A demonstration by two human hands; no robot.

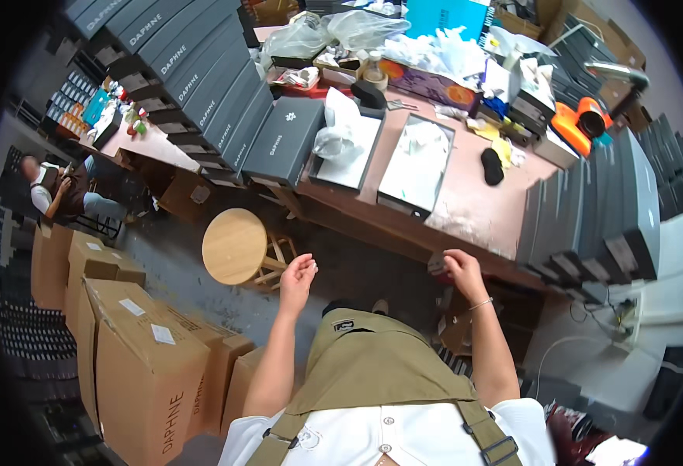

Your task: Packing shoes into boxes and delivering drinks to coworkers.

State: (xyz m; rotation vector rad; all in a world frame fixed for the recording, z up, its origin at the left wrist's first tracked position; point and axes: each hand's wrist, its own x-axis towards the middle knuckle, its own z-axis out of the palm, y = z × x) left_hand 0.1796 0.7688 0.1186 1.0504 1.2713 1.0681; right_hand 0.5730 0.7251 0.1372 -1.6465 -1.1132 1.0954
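Left hand (298, 283), one; right hand (465, 276), one. Stool (234, 246), left of the left hand: one. Open boxes (403, 203) on near table (481, 210) edge, ahead of both hands: two.

across the upper frame, before me, spans a worktable (477, 206). along its near side, left to right: stacked shoeboxes (190, 81), a closed box (283, 140), an open box (333, 185) holding paper (341, 120), a second open box (402, 206), then a row of boxes (590, 221). mid-frame, my left hand (298, 283) appears right of a stool (235, 245), my right hand (467, 278) below the table's edge. cartons (143, 361) fill the lower left.
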